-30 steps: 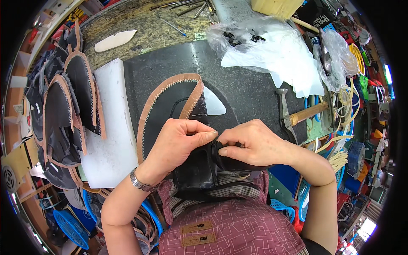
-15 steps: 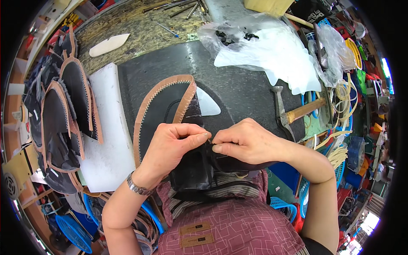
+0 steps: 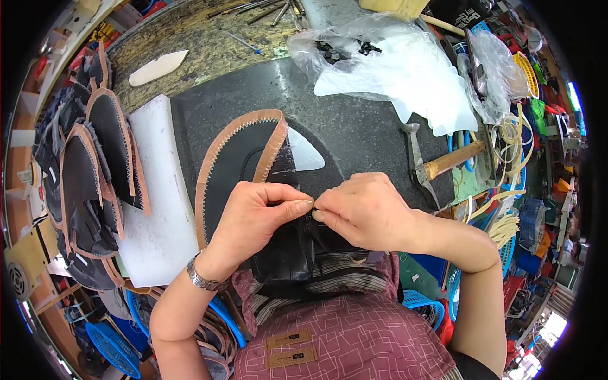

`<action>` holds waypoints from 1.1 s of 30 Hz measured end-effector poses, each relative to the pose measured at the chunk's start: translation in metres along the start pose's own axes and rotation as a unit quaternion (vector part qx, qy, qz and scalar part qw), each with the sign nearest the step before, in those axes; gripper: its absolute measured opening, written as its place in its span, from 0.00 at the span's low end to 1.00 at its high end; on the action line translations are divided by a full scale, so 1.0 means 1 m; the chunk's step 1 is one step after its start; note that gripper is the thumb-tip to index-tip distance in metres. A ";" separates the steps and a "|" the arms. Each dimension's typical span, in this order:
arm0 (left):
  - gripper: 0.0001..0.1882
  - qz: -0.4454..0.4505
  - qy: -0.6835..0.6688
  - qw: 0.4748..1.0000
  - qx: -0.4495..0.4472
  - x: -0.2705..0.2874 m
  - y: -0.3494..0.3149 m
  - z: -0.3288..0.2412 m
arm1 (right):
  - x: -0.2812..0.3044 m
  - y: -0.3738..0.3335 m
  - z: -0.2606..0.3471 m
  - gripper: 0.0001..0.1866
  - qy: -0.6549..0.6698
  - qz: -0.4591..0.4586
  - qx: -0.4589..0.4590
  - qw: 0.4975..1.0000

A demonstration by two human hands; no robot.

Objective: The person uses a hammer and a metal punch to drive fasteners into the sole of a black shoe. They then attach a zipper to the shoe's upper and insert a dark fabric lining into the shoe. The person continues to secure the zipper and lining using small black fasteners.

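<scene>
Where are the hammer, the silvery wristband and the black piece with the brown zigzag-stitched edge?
Hammer (image 3: 443, 164): head view, on its wooden handle.
Silvery wristband (image 3: 201, 277): head view, on its metal band.
Black piece (image 3: 227, 168): head view, on its dark surface inside the brown edge.

On the worn table (image 3: 196, 47) lie a black slab (image 3: 373, 136), a white board (image 3: 149, 190), a pale blade-shaped piece (image 3: 158, 68), a pen (image 3: 243, 42) and metal rods (image 3: 282, 14).

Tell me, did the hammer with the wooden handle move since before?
No. The hammer lies at the same spot by the right edge of the black slab; both only shifted together as the view moved.
</scene>
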State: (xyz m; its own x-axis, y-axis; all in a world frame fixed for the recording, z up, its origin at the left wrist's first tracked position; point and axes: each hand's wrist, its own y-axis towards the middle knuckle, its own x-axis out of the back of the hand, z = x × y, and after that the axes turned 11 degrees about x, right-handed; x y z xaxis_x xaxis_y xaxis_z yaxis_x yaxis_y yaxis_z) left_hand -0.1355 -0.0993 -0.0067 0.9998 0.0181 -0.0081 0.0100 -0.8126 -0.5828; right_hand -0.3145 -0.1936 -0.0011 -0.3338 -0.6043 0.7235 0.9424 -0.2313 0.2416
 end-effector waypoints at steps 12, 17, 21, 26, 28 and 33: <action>0.06 0.020 0.037 0.998 0.043 0.004 0.001 -0.003 | 0.001 0.005 -0.002 0.06 -0.004 0.041 0.017 0.999; 0.06 0.027 0.049 0.998 0.024 0.003 0.000 -0.001 | -0.004 0.002 -0.001 0.05 0.033 0.001 -0.020 0.999; 0.06 0.025 0.079 0.996 0.028 0.002 0.000 -0.005 | -0.005 0.001 -0.004 0.05 0.045 -0.023 -0.014 0.999; 0.06 0.032 0.120 0.992 0.012 0.003 0.001 -0.005 | -0.012 -0.003 -0.009 0.04 -0.102 -0.087 0.080 0.988; 0.07 0.014 0.136 0.991 0.001 0.002 0.001 -0.006 | -0.014 -0.004 -0.008 0.05 -0.191 -0.140 0.162 0.958; 0.07 0.019 0.124 0.992 -0.003 0.006 0.006 -0.005 | -0.032 -0.016 0.004 0.10 -0.316 -0.112 0.272 0.902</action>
State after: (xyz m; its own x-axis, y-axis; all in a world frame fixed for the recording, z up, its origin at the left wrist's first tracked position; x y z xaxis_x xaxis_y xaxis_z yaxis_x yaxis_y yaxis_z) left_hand -0.1298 -0.1071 -0.0065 0.9731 -0.1553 0.1705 -0.0281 -0.8136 -0.5807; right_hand -0.3191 -0.1670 -0.0253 -0.6005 0.0058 0.7996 0.7811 0.2183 0.5850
